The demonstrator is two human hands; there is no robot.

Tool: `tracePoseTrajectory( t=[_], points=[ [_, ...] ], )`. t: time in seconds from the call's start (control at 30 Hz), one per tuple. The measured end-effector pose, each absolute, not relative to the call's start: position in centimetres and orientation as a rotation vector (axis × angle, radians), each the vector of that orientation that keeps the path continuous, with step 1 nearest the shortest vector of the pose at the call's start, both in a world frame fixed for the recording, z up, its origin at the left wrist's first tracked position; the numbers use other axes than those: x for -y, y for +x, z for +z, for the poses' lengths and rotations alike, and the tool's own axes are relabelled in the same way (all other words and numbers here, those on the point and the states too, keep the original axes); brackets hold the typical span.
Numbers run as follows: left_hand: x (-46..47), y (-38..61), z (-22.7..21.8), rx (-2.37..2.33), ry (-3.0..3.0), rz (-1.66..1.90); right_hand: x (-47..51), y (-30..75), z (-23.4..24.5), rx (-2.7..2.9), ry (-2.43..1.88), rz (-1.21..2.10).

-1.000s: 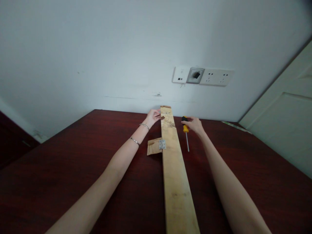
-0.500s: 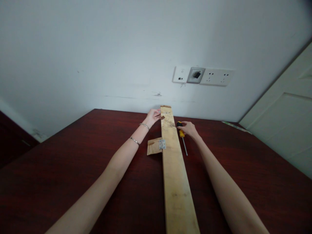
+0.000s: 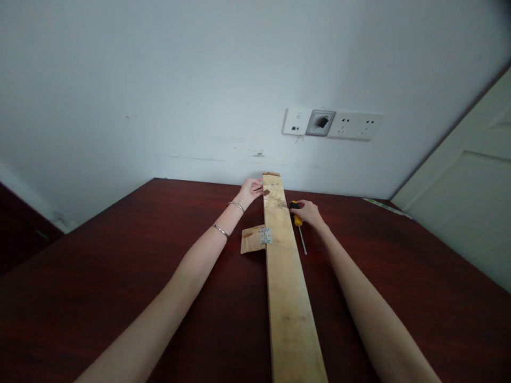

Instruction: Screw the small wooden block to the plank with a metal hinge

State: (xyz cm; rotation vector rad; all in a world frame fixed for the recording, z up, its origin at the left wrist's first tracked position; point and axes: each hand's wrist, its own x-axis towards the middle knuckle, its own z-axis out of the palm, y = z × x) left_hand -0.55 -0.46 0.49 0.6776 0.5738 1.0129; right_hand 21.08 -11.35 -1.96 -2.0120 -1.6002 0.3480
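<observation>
A long pale wooden board [image 3: 289, 298] runs away from me across the table, its far end close to the wall. My left hand [image 3: 250, 191] grips its left edge near that end, with the fingertips partly hidden by the wood. To the right of the board, my right hand [image 3: 309, 211] is closed around the yellow and black handle of a screwdriver [image 3: 298, 220]. The screwdriver's shaft points back toward me, close to the tabletop. A metal hinge [image 3: 265, 235] joins the board's left edge to a short wooden piece [image 3: 252, 240].
Under everything lies a dark red wooden table [image 3: 120, 276], backed by a white wall [image 3: 159, 80]. Wall sockets [image 3: 355, 126] sit above its far edge, one holding a black plug [image 3: 322, 122]. A white panelled door [image 3: 471, 181] stands at the right, near a thin strip [image 3: 386, 208].
My right hand and the screwdriver handle have shifted very slightly toward me. My left hand, the board and the hinge have kept their places.
</observation>
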Motion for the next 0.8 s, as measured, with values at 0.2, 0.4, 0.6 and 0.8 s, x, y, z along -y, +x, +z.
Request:
tracePoseTrajectory(
  t=[0.2, 0.4, 0.6, 0.8],
  points=[
    [1.6, -0.3, 1.5, -0.676, 0.679, 1.044, 11.2, 21.0, -2.2, 1.606, -2.025, 0.319],
    [2.2, -0.3, 2.0, -0.704, 0.669, 1.049, 11.1, 20.9, -2.4, 1.59, -2.018, 0.313],
    [2.4, -0.4, 2.2, -0.71, 0.667, 1.05, 11.3, 20.9, -2.4, 1.568, -1.981, 0.352],
    [2.4, -0.6, 2.3, -0.706, 0.682, 1.048, 11.5, 20.7, -0.3, 1.44, -1.9, 0.388]
  ],
)
